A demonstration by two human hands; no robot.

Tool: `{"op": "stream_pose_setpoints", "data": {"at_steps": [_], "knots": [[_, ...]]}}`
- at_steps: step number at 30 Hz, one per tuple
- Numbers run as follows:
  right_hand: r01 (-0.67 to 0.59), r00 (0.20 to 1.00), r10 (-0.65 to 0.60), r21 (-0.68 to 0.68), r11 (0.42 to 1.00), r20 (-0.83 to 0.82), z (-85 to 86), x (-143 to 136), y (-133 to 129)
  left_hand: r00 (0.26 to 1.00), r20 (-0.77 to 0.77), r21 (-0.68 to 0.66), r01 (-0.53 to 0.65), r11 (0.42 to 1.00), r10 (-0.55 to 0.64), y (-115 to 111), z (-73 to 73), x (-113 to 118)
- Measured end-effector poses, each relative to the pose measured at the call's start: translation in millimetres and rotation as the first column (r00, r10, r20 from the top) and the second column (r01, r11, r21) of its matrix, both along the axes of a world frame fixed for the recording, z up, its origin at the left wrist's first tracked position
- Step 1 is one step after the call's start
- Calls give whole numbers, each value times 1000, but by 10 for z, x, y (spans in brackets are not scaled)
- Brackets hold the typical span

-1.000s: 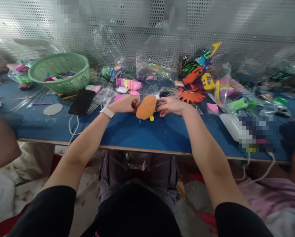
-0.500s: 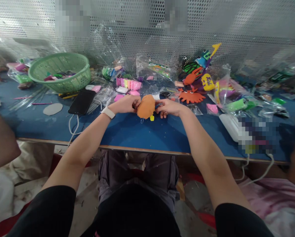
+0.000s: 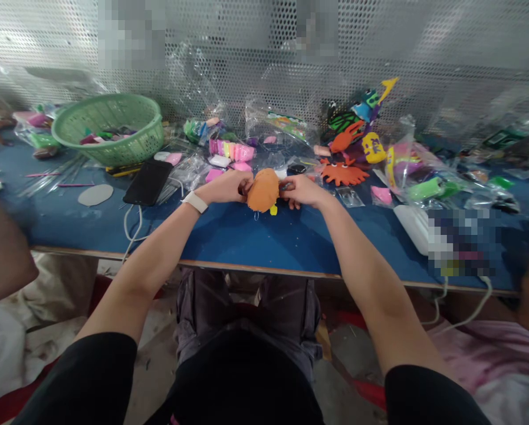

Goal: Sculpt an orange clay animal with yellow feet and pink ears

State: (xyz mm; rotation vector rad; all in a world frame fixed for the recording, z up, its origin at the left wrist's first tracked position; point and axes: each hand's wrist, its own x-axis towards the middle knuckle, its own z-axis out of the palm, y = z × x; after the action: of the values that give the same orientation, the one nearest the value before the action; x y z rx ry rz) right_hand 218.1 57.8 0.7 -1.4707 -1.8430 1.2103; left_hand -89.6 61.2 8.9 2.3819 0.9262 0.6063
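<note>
Shows orange piece (image 3: 263, 190) at frame centre, turned more upright than a second ago, gripped by left hand (image 3: 226, 188) and met by curled right hand (image 3: 306, 190) of unclear grip, suggesting continued adjustment.

I sit in what looks like a craft workshop or craft class. The long blue worktable (image 3: 229, 242) runs left to right before a far wall of perforated metal (image 3: 229, 35). At far left, a green plastic basket (image 3: 114, 152) holds coloured scraps (image 3: 107, 136). Pink clay-like blocks (image 3: 243, 153) and crumpled clear bags (image 3: 190, 169) crowd the table's far side. Right of the blocks are bright, handmade-looking figures (image 3: 344, 121), one an orange crab shape (image 3: 344, 174). One person (image 3: 3, 245) is close on my left, another person (image 3: 476, 348) on my right.
</note>
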Motion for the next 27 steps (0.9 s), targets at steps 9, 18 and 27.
{"op": "stream_pose_setpoints", "data": {"at_steps": [9,18,27], "knots": [[-222,973,227,-113,969,38,175,12,-391,1000,13,-30,8,1000,-8,-8,7,21],[-64,997,56,178,982,52,-71,-118,-670,1000,20,-12,17,1000,-16,19,-37,8],[-27,998,0,419,908,64,-209,-144,-646,1000,-5,-1,4,1000,-4,8,-27,19]]}}
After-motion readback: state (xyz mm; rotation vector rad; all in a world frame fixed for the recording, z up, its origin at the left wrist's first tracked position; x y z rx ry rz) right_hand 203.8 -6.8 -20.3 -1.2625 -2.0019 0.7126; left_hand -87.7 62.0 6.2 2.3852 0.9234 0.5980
